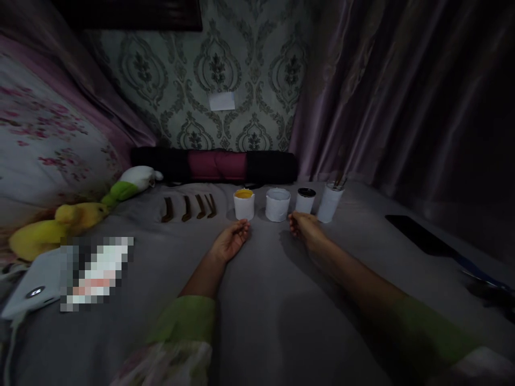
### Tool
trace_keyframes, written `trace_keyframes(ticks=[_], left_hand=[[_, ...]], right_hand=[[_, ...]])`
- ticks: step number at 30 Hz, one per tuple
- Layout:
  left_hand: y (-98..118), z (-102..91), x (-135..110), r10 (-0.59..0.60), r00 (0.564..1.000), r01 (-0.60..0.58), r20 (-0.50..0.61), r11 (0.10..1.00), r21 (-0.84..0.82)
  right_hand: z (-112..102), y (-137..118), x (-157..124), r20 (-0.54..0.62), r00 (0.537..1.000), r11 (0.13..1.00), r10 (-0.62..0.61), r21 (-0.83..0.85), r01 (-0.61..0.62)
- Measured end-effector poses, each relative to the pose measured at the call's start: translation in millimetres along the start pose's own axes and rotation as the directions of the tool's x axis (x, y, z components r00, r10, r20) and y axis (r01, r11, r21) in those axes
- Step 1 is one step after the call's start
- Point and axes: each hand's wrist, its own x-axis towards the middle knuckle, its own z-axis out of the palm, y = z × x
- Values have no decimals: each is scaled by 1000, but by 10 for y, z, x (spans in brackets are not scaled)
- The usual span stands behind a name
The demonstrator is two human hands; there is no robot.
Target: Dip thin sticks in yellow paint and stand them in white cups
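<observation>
My left hand [232,239] rests palm up with its fingers curled in, close in front of a white-wrapped cup of yellow paint [244,207]; nothing shows in it. My right hand [308,228] is closed, its fingers curled toward the left; whatever they may hold is hidden. It is just in front of a white-wrapped cup with a black top or black contents [304,203]. Between the hands, farther back, stands a wider white-wrapped cup [277,208] with pale contents. On the right, a taller white holder [330,203] contains thin brushes.
Several small brown bent pieces [186,208] stand in a row at the left. Plush toys [60,228], a white device with a cable [38,287] and a blurred-out item [98,273] lie nearer left. A dark flat object [420,234] lies right. A black-and-maroon roll [217,164] lies along the wall.
</observation>
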Motion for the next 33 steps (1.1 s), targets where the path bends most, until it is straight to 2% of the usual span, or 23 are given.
trace_keyframes(ticks=[4, 9, 15, 24, 28, 33], left_hand=[[5, 13, -12, 2, 1000, -2, 6, 1000, -2], [28, 32, -10, 3, 1000, -3, -21, 1000, -4], [85, 35, 52, 28, 996, -26, -88, 999, 19], [212, -4, 137, 70, 979, -40, -190, 987, 157], [299, -44, 203, 122, 958, -59, -260, 969, 239], [416, -137, 339, 233, 904, -88, -359, 922, 377]], right_hand=[[62, 207, 27, -5, 1000, 1000, 5, -18, -5], [82, 370, 25, 6, 997, 995, -71, -66, 71], [53, 424, 17, 58, 986, 986, -155, -54, 158], [32, 408, -23, 73, 982, 984, -175, -27, 178], [14, 421, -14, 72, 976, 977, -208, -27, 210], [-2, 502, 43, 79, 957, 952, -280, -103, 288]])
